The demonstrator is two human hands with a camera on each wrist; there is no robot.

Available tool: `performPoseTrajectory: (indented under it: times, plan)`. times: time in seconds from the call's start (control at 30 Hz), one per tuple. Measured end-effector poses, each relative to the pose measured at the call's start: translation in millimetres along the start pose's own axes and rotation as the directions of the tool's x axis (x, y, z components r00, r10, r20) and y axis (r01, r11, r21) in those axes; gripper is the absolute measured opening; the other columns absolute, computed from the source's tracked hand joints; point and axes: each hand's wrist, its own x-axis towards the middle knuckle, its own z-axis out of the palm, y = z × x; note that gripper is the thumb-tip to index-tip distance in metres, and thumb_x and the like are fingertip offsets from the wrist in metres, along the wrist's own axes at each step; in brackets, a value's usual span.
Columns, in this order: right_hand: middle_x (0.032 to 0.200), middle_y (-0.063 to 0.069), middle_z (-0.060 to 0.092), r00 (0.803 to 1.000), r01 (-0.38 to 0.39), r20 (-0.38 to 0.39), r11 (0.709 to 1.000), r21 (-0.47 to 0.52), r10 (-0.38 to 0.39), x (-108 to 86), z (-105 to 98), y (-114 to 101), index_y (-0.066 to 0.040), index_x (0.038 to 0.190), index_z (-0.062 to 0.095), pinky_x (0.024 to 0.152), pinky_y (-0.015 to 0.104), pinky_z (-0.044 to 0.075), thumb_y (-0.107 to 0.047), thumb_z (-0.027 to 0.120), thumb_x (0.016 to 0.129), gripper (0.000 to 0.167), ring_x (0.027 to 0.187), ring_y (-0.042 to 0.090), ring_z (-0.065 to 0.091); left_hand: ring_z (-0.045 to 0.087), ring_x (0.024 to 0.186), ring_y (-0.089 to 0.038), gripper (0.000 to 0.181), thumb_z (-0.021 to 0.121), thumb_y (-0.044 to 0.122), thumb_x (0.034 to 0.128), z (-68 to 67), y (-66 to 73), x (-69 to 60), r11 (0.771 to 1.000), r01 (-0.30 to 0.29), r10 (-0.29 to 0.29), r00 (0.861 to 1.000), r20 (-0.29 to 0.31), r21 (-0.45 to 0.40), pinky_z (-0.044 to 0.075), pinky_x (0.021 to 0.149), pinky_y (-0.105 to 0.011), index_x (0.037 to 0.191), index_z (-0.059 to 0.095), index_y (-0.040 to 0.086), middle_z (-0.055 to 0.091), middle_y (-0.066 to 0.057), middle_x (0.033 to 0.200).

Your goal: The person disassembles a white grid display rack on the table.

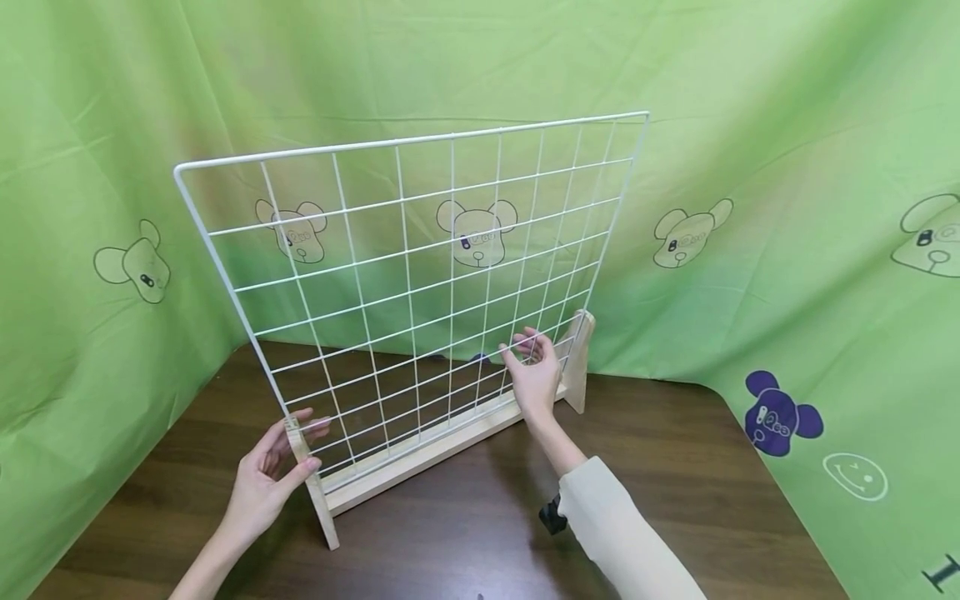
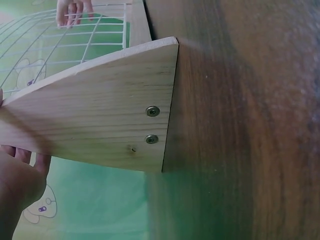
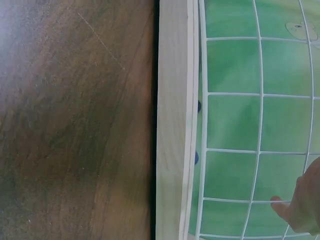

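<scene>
A white wire grid panel (image 1: 452, 250) stands upright in a pale wooden base with a long crossbar (image 1: 427, 462) and two side pieces. My left hand (image 1: 262, 483) holds the left side piece (image 2: 95, 105), thumb on its near side and fingers beyond. Two screws (image 2: 152, 111) show low on that piece. Towards the right end of the grid, my right hand (image 1: 535, 375) has its fingers loosely bent at the wires. Whether they touch the wires is unclear. Past that hand stands the right side piece (image 1: 577, 367).
The stand rests on a dark brown wooden table (image 1: 675, 483). Green cloth (image 1: 750, 125) printed with bear faces hangs behind and at both sides. A small black object (image 1: 552, 517) shows by the right sleeve (image 1: 622, 525).
</scene>
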Motion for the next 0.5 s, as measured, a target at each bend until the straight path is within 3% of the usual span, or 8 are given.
performPoseTrajectory:
  times: [0.1,0.27,0.4,0.5]
  plan:
    - [0.108,0.022,0.066,1.0,-0.009,0.009,1.0,0.017,0.008,-1.9,-1.9,-12.5,0.006,0.118,0.057,0.092,0.054,0.044,-0.003,0.077,0.08,0.044,0.098,0.036,0.06,0.062,0.112,-0.02,0.064,0.061,-0.026,0.0776,0.8,-0.4,1.0,0.999,-0.031,0.032,0.999,0.009,-0.015,0.042,0.1,-0.022,0.136,0.042,-0.01,0.058,-0.032,0.119]
    - [0.11,0.028,0.064,0.999,-0.022,0.027,1.0,-0.004,0.023,-7.7,-3.9,-37.6,0.01,0.117,0.056,0.091,0.044,0.047,-0.002,0.075,0.081,0.043,0.101,0.04,0.059,0.062,0.112,-0.021,0.063,0.061,-0.024,0.0793,0.2,1.2,1.8,1.0,0.024,-0.024,1.0,0.013,0.015,0.042,0.1,-0.024,0.137,0.042,-0.007,0.057,-0.032,0.121]
    - [0.111,0.027,0.064,0.999,-0.026,0.039,1.0,-0.004,0.026,-6.1,-3.8,-33.9,0.009,0.117,0.056,0.09,0.044,0.046,-0.002,0.075,0.081,0.043,0.102,0.039,0.06,0.061,0.113,-0.019,0.062,0.062,-0.022,0.0804,-0.6,2.3,0.7,0.998,0.053,-0.053,0.999,0.01,0.025,0.041,0.101,-0.024,0.137,0.042,-0.007,0.057,-0.032,0.122]
    - [0.11,0.024,0.065,0.999,-0.029,0.035,1.0,0.01,0.029,-2.1,-3.7,-18.9,0.006,0.117,0.057,0.092,0.049,0.045,-0.006,0.077,0.081,0.044,0.101,0.037,0.06,0.061,0.113,-0.019,0.062,0.062,-0.023,0.08,-0.3,2.2,-0.3,0.999,0.034,-0.035,0.999,0.013,0.016,0.041,0.102,-0.023,0.137,0.042,-0.008,0.057,-0.032,0.121]
